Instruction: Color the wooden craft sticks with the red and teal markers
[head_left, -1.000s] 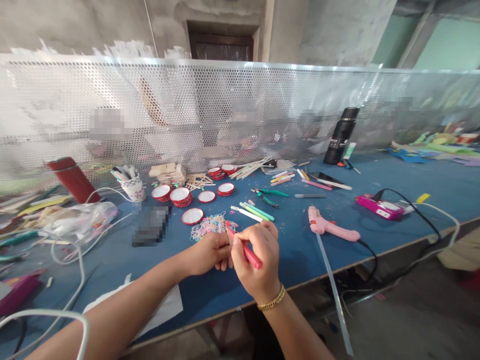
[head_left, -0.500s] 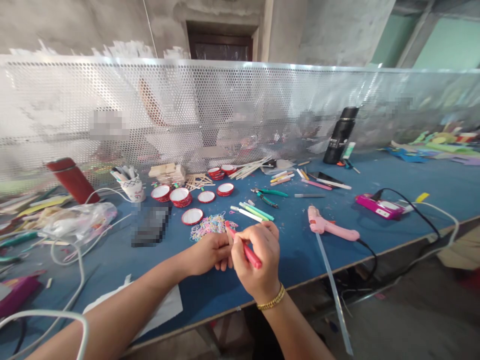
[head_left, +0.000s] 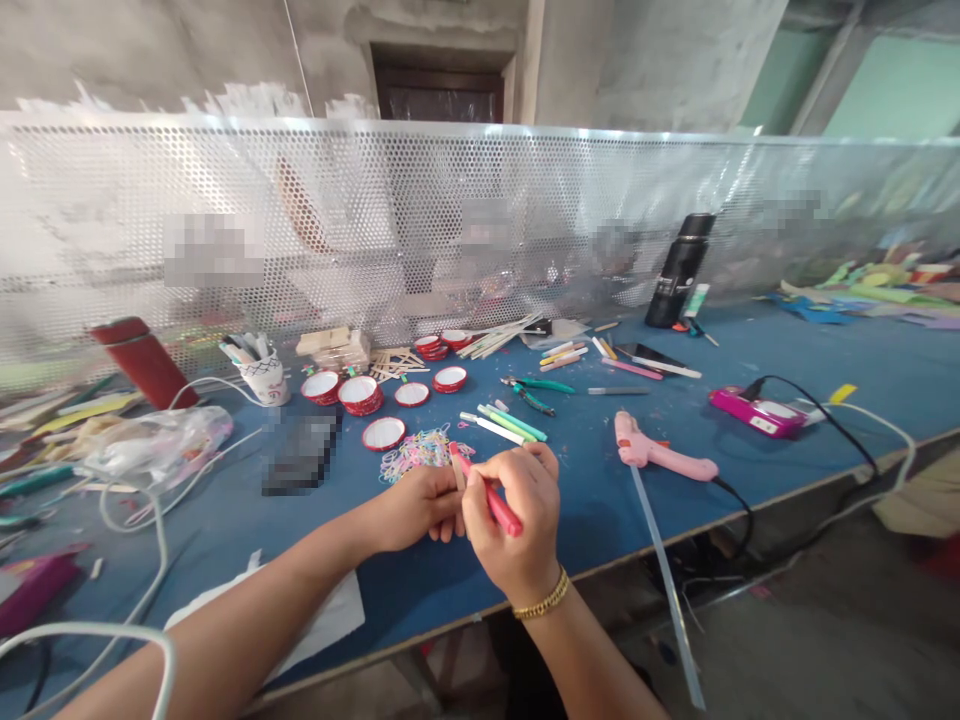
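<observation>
My right hand [head_left: 517, 515], with a gold chain bracelet at the wrist, is closed around a red marker [head_left: 504, 510]. The marker slants up to the left across a thin wooden craft stick [head_left: 458, 474], which my left hand [head_left: 427, 508] pinches upright; its top looks red. My fingers hide the stick's lower part. Just behind my left hand lies a pile of small colourful rubber bands [head_left: 424, 452]. A shallow red-rimmed white lid [head_left: 384, 433] lies beside that pile. Green and white markers [head_left: 514, 422] rest beyond my right hand.
Teal pliers [head_left: 536, 390] lie behind the markers. To the right are a pink glue gun [head_left: 660, 455] with a long glue stick and a purple power strip [head_left: 757, 412]. A phone [head_left: 301, 455], a cup of pens [head_left: 264, 375] and white cables stand or lie left. A perforated metal screen [head_left: 420, 230] borders the back.
</observation>
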